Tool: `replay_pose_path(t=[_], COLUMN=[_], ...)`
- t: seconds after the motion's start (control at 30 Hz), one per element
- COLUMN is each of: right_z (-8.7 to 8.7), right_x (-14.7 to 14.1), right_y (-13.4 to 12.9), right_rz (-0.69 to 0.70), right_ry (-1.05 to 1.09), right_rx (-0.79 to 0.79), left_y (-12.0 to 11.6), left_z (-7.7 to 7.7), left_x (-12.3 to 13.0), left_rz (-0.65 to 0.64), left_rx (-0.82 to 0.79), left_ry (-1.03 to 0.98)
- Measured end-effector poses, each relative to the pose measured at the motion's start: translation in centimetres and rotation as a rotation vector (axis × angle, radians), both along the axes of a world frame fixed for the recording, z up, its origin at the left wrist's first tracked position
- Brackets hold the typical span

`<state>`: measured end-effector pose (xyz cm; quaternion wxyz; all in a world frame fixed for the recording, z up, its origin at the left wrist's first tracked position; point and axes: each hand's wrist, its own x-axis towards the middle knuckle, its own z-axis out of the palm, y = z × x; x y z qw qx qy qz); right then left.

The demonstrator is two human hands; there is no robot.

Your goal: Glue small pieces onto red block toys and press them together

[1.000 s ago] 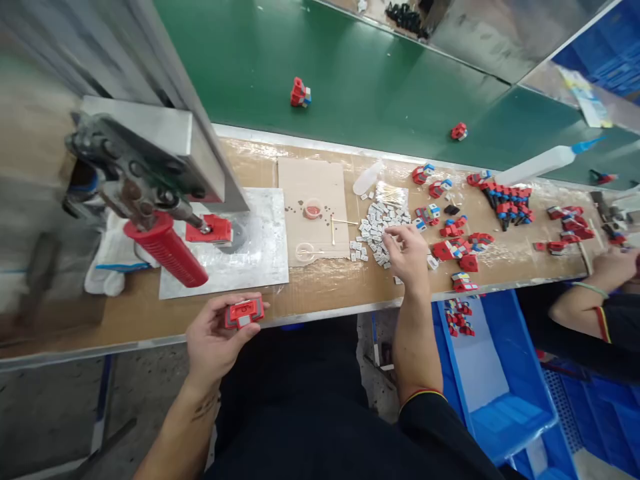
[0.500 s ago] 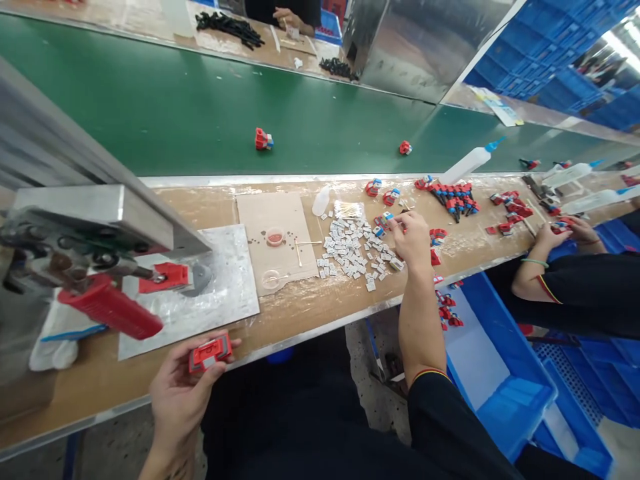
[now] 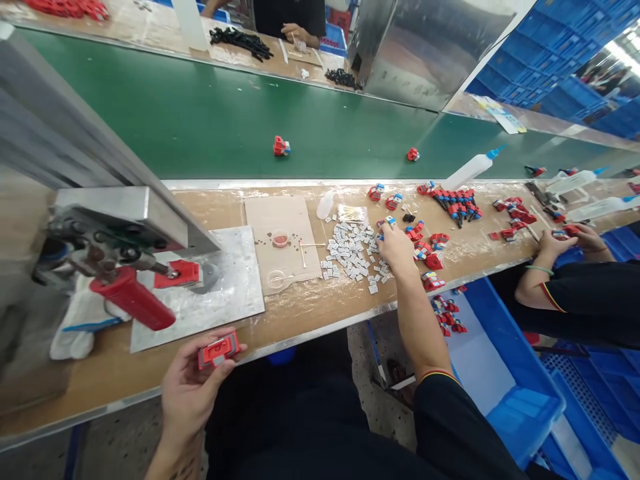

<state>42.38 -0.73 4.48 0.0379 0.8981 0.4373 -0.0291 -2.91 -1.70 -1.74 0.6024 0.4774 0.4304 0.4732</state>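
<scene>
In my left hand [image 3: 193,383] I hold a red and grey part [image 3: 219,351] between thumb and fingers, over the table's front edge. My right hand [image 3: 397,247] reaches over the right side of a pile of small grey-white pieces [image 3: 350,248]. Its fingers are curled beside a blue, white and red part [image 3: 389,221]; whether they grip it is hard to see. Right of that hand lies a cluster of red and blue parts [image 3: 423,250]. A red piece [image 3: 187,272] sits under the clamp of a press with a red handle [image 3: 135,299].
Cardboard [image 3: 295,227] carries a small cup of red matter [image 3: 281,238] and swabs. Behind runs a green conveyor [image 3: 200,120] with two red parts. White bottles [image 3: 467,171] stand or lean rightward. A blue bin [image 3: 523,387] is below the table; a co-worker's hands [image 3: 555,241] are far right.
My right hand has moved slightly left and down, uncovering red parts beside it. The view has shifted a little, and my left hand still holds the red and grey part.
</scene>
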Motion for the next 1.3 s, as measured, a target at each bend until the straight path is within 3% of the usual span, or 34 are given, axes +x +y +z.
replay_pose_path(t=[0.17,0.23,0.37,0.43,0.57,0.7,0.93,1.1,1.3], right_z=[1.1,1.5,0.7,-0.2,-1.9,-3.2,-3.9,-4.3,-5.0], right_x=[0.0,-1.4,-8.7,-13.5,-21.1,-23.7,-23.3,-23.6,-23.3], right_y=[-1.2,-2.7,-6.1,-7.6,-8.7,-8.0,-8.3,-8.8,-8.9], right_rz=[0.052,0.128,0.421,0.501,0.49,0.46,0.371,0.334,0.393], right_ry=[0.039,0.095,0.571,0.895,1.439,1.717,1.608,1.644,1.514], right_rx=[0.123,0.336,1.039,1.137,1.1,1.05,0.933,0.922,0.923], left_y=[0.2,0.1,-0.6,-1.0,-1.4,-1.9,-2.9,-3.2,-3.2], left_z=[0.2,0.4,1.0,1.1,1.2,1.5,1.3,1.8,2.7], left_x=[-0.1,0.4,2.5,3.7,4.7,3.8,2.5,2.8,2.9], left_rz=[-0.01,-0.013,-0.051,-0.103,-0.198,-0.219,-0.213,-0.258,-0.264], left_rx=[0.032,0.057,0.096,0.097,0.026,0.028,-0.018,0.021,0.048], left_ry=[-0.057,-0.076,-0.118,-0.155,-0.188,-0.211,-0.121,-0.083,-0.039])
